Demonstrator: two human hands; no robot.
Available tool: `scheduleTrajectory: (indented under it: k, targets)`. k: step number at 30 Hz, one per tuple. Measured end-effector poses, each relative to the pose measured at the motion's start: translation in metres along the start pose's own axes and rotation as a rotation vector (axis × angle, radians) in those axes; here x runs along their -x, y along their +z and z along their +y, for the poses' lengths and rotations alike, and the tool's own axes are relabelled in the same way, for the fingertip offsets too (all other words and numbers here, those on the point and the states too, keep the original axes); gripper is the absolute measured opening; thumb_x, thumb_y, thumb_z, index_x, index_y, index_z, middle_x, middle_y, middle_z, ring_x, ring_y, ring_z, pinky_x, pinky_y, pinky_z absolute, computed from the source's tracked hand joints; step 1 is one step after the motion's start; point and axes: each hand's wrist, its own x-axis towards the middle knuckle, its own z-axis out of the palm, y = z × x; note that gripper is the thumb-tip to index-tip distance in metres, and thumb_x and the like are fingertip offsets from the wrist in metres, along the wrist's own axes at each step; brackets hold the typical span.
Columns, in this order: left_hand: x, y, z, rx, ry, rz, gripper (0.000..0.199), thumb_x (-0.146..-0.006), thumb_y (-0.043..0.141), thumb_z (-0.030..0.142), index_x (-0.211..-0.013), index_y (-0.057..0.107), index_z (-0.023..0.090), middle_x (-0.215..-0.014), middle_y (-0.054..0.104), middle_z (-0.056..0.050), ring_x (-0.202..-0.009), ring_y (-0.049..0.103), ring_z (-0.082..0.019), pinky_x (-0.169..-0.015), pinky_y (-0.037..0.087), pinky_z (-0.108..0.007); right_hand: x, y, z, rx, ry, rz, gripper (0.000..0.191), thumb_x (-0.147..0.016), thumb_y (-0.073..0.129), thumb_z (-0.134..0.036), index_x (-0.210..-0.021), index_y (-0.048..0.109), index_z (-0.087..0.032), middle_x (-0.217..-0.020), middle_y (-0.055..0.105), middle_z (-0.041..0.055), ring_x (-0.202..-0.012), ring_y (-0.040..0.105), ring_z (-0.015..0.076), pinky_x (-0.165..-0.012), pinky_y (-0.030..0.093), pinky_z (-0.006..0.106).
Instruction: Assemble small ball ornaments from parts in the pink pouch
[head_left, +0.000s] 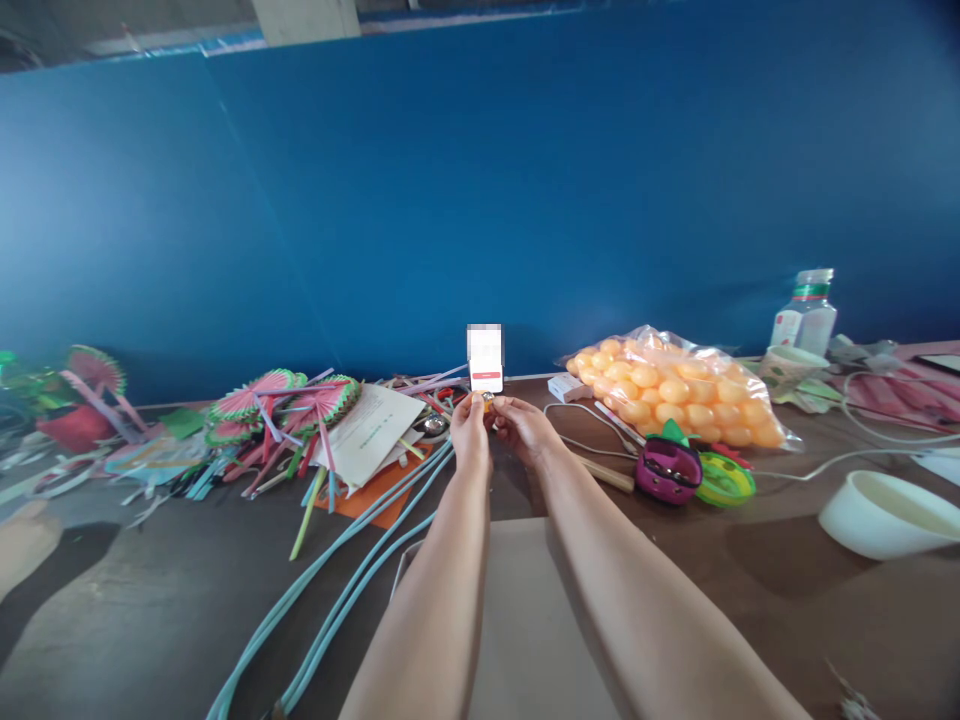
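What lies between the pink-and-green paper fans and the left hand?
White paper and, nearer the left hand, a round silvery item amid clutter; the head view shows this.

Bag (647,345): clear glossy plastic. Balls (670,390) inside: smooth. Left of bag, sheet (375,432): matt paper. Table (720,590): dull, smooth.

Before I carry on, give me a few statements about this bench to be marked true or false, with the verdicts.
1. The bare left hand and bare right hand are close together. True.
2. The clear plastic bag of orange balls lies left of both hands. False: the bag lies to their right.
3. The clear bottle with a green neck band stands upright. True.
4. The long light-blue cords run right of the right arm. False: the cords run left of the left arm.
5. The round white bowl is right of both hands. True.
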Motion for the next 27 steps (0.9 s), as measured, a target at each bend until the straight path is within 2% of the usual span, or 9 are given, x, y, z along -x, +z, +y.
scheduleTrajectory:
  k: [9,17,27]
  targets:
    - [-0.005,-0.003,-0.005,-0.045,0.048,-0.029,0.041,-0.066,0.075,0.041,-0.093,0.065,0.013,-0.073,0.065,-0.003,-0.056,0.057,-0.011,-0.059,0.045,-0.025,-0.001,0.000,0.000,-0.026,-0.009,-0.028,0.024,-0.062,0.082,-0.023,-0.069,0.060,-0.015,-0.061,0.056,-0.0022,-0.051,0.047,0.0069,-0.045,0.040,0.017]
    - [-0.007,-0.006,-0.009,-0.128,0.111,-0.016,0.041,-0.069,0.072,0.043,-0.097,0.068,0.013,-0.085,0.068,-0.007,-0.069,0.062,-0.015,-0.068,0.049,-0.029,-0.001,-0.001,0.002,-0.051,-0.027,-0.022,0.019,-0.067,0.079,-0.020,-0.069,0.060,-0.015,-0.056,0.055,-0.0025,-0.052,0.051,0.0078,-0.053,0.049,0.018]
    - [-0.009,-0.010,-0.009,-0.214,0.193,-0.012,0.037,-0.072,0.072,0.043,-0.094,0.069,0.014,-0.090,0.069,-0.008,-0.083,0.064,-0.018,-0.077,0.049,-0.030,-0.002,0.001,0.003,-0.041,-0.039,-0.012,0.020,-0.066,0.078,-0.020,-0.069,0.059,-0.015,-0.055,0.055,-0.0022,-0.052,0.052,0.0086,-0.053,0.050,0.020]
